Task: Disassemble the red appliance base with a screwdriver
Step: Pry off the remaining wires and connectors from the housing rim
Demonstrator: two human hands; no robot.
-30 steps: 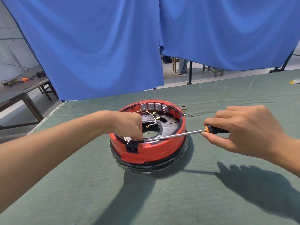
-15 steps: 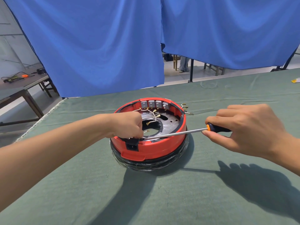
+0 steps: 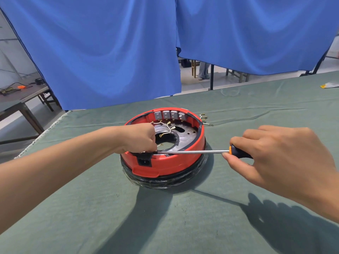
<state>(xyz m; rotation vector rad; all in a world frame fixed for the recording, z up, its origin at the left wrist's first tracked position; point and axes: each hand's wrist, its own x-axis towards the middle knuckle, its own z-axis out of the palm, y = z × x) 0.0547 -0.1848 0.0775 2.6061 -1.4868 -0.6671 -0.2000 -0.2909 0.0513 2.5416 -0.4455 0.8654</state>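
Observation:
The round red appliance base [image 3: 176, 163] sits on a black ring in the middle of the green-covered table [image 3: 91, 208]. Its open top shows a dark metal plate, grey terminal blocks and loose wires with brass connectors. My right hand [image 3: 282, 156] grips the orange-and-black handle of a long screwdriver [image 3: 194, 152]. The shaft lies nearly level across the base's near rim, its tip at a black socket part on the left front. My left hand [image 3: 141, 139] is curled over the rim there, its fingers pinching something small beside the tip; what it holds is hidden.
Small brass wire clips [image 3: 204, 119] lie on the cloth just behind the base. A yellow-and-white scrap [image 3: 329, 86] lies at the far right. Blue curtains hang behind the table. A wooden table [image 3: 18, 99] with cables stands at the far left.
The view has shifted slightly. The screwdriver shaft has levelled out across the rim, and both hands stay at the same spot on the base.

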